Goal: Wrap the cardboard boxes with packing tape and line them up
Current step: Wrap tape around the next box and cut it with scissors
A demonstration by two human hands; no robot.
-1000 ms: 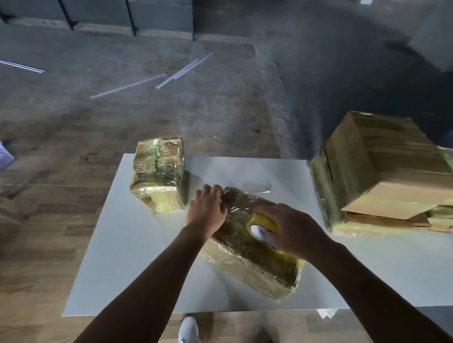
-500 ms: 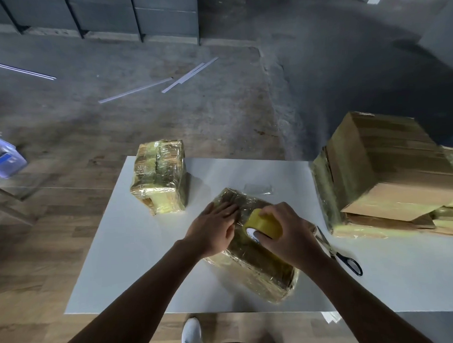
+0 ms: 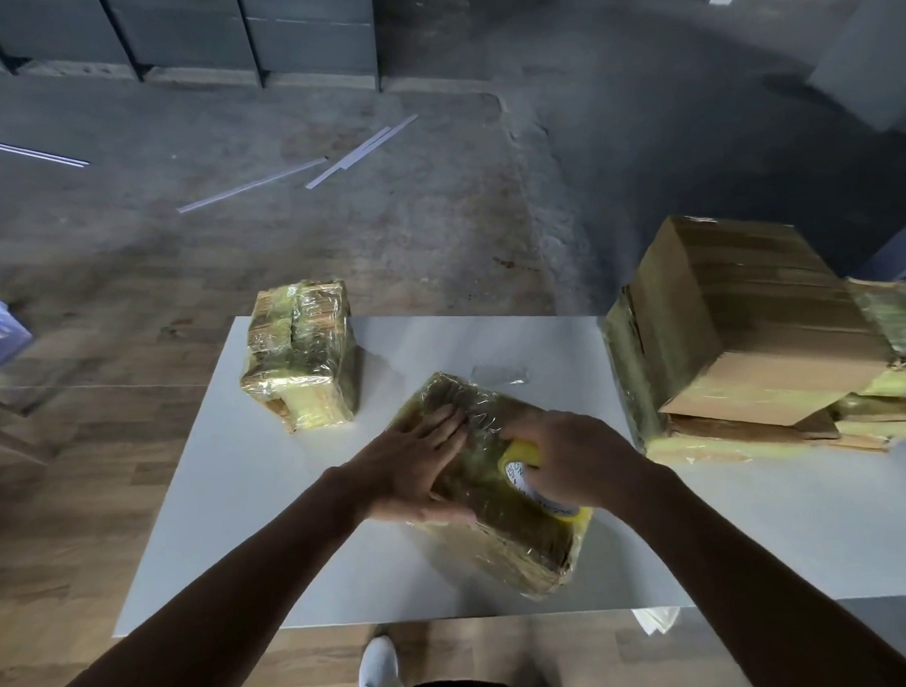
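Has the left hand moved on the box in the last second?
Yes. Against the finished box, the left hand slid toward the person, off the far corner of the centre box onto its top.

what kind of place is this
Probably a warehouse or workshop packing spot: a bare stained concrete floor, a plain white table holding tape-wrapped cardboard boxes, and loose pale strips scattered on that floor.
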